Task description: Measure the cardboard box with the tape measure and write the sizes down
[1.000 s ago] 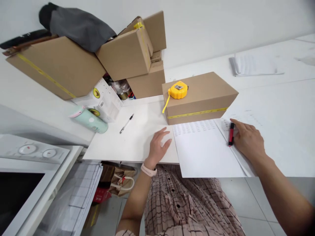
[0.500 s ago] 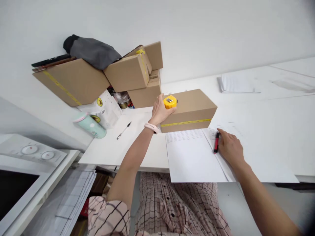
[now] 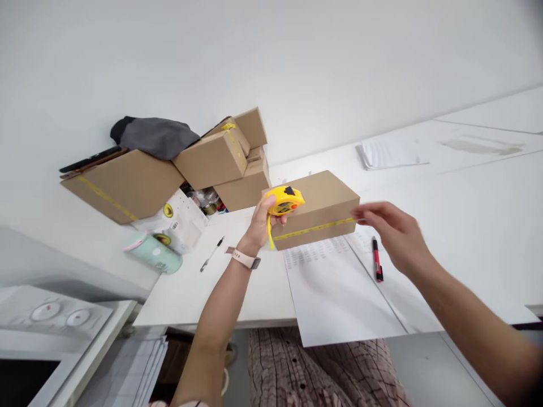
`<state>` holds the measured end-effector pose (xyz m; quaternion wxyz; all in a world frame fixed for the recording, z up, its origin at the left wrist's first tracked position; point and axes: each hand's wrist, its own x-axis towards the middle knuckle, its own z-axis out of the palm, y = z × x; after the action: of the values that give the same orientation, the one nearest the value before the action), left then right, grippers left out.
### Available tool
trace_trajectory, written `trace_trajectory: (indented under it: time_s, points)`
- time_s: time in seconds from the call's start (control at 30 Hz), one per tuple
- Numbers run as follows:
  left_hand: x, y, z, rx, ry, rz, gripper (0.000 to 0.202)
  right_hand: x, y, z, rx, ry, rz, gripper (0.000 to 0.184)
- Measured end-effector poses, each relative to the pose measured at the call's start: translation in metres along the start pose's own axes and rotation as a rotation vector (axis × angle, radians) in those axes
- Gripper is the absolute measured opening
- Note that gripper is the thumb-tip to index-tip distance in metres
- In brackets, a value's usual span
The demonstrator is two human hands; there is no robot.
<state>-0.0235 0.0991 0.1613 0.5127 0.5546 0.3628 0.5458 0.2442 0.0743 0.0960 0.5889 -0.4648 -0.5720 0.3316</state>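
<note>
My left hand (image 3: 258, 224) is closed round a yellow tape measure (image 3: 283, 200), lifted just off the left end of a brown cardboard box (image 3: 322, 203) that has a yellow strip along its front. A yellow strap hangs down from the tape measure. My right hand (image 3: 392, 234) hovers in the air by the box's right end, fingers loosely spread and holding nothing. Below it a red marker (image 3: 376, 260) lies on printed sheets of paper (image 3: 335, 288) on the white table (image 3: 212, 282).
A stack of cardboard boxes (image 3: 178, 169) with a grey cloth on top stands at the back left. A mint bottle (image 3: 155, 253), a white carton (image 3: 180, 223) and a pen (image 3: 212, 254) lie nearby. Folded papers (image 3: 388, 154) rest far right. A white appliance (image 3: 46, 333) is lower left.
My left hand reached to the box top, grasped the tape measure and lifted it. My right hand let go of the red marker and rose toward the box's right end.
</note>
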Motion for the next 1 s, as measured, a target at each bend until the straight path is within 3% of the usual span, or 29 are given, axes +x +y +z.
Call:
trace_trajectory:
  time_s: [0.1, 0.17, 0.27, 0.37, 0.5, 0.63, 0.73, 0.87, 1.0]
  points:
    - [-0.004, 0.003, 0.004, -0.018, -0.018, -0.029, 0.047, 0.035, -0.038, 0.032, 0.336, -0.355, 0.273, 0.029]
    - [-0.008, 0.001, 0.001, -0.012, -0.019, -0.042, 0.047, 0.049, -0.051, 0.053, 0.417, -0.463, 0.403, 0.029]
    - [-0.014, -0.003, -0.007, 0.008, 0.017, -0.049, 0.050, 0.057, -0.056, 0.074, 0.439, -0.500, 0.492, 0.025]
    - [-0.016, -0.001, -0.022, 0.025, 0.071, -0.056, 0.056, 0.072, -0.058, 0.077, 0.494, -0.460, 0.486, 0.016]
    - [-0.011, 0.008, -0.061, 0.061, 0.149, -0.052, 0.059, 0.121, -0.052, 0.053, 0.549, -0.299, 0.416, 0.020]
    - [-0.008, 0.015, -0.115, 0.108, 0.219, -0.103, 0.056, 0.165, -0.020, 0.018, 0.376, -0.045, 0.408, 0.029]
    - [-0.009, 0.012, -0.146, 0.143, 0.240, -0.169, 0.052, 0.169, 0.013, 0.006, 0.258, 0.012, 0.424, 0.029]
    - [-0.007, 0.003, -0.163, 0.183, 0.230, -0.231, 0.051, 0.160, 0.044, 0.011, 0.121, 0.052, 0.426, 0.025]
    - [-0.001, -0.004, -0.166, 0.202, 0.216, -0.256, 0.053, 0.159, 0.053, 0.021, -0.025, 0.062, 0.423, 0.022]
